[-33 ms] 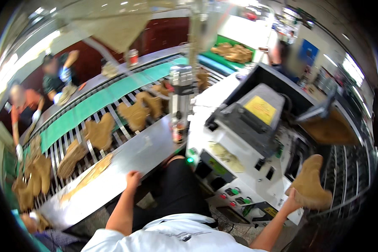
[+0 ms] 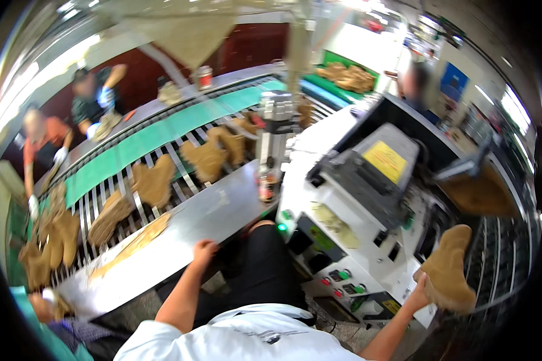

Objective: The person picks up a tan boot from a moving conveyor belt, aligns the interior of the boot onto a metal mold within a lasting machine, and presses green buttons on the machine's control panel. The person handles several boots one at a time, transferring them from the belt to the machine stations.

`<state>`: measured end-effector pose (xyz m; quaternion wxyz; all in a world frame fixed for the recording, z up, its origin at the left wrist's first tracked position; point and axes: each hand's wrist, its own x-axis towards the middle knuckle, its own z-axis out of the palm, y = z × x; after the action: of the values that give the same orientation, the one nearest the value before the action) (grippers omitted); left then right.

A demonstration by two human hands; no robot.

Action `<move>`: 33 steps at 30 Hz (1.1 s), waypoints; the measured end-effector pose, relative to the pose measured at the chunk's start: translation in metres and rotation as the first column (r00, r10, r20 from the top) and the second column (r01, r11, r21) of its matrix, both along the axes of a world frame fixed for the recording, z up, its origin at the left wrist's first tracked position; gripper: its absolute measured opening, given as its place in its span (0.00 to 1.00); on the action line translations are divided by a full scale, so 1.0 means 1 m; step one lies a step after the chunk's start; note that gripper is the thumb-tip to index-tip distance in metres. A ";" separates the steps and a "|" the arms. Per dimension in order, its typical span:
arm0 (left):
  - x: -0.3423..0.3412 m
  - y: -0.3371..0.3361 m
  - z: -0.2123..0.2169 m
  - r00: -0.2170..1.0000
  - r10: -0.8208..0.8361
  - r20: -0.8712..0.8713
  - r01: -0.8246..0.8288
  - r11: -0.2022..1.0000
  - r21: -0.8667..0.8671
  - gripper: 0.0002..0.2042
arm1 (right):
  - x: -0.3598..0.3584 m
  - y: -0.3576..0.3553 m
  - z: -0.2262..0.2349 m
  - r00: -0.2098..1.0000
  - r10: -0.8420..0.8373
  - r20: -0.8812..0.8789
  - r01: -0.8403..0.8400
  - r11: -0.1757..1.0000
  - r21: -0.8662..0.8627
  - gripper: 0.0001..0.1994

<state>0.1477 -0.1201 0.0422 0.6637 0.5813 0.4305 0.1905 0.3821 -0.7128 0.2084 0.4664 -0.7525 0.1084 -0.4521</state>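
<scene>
My right hand (image 2: 420, 292) grips a tan suede boot upper (image 2: 448, 265) by its lower edge. The boot upper hangs beside the white machine (image 2: 367, 243), over the dark rack (image 2: 500, 253) at the right. Near the front edge of the steel table (image 2: 217, 203), my left hand (image 2: 205, 249) is curled closed, and nothing shows in it. Tan suede pieces (image 2: 153, 179) lie on the slatted rollers behind that table, some of them stacked (image 2: 111, 216).
A green belt (image 2: 156, 140) runs beyond the rollers. A bottle (image 2: 267, 183) stands by a metal post (image 2: 276, 123). Two people (image 2: 42, 135) work across the line; another's teal sleeve (image 2: 33, 319) shows at lower left. A green bin (image 2: 325, 84) holds more tan pieces.
The whole scene has shifted slightly to the right in the picture. My right hand still grips the boot upper; my left hand stays curled near the table edge.
</scene>
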 end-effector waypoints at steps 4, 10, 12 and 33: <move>0.023 -0.073 0.079 0.796 -0.554 0.242 0.566 0.824 0.027 0.18 | -0.025 0.065 0.001 0.909 0.408 -0.085 -0.409 0.913 0.011 0.18; 0.030 -0.095 0.149 0.347 -0.340 0.874 0.574 0.814 0.089 0.41 | -0.065 0.271 0.041 0.094 0.918 -0.386 -0.967 0.177 0.185 0.30; -0.002 -0.071 0.152 0.519 -0.110 0.848 0.441 0.884 -0.154 0.39 | -0.081 0.345 0.068 -0.255 0.861 -0.440 -0.966 -0.206 0.156 0.32; -0.173 0.090 0.035 0.592 0.737 0.325 -0.763 0.382 0.522 0.32 | -0.086 0.381 -0.060 -0.296 0.300 -0.907 -0.928 -0.314 0.199 0.24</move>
<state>-0.0248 -0.0303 0.0770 0.2851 0.5007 0.5453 0.6088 0.2961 -0.3318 0.1481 0.1766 -0.7688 -0.4819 0.3814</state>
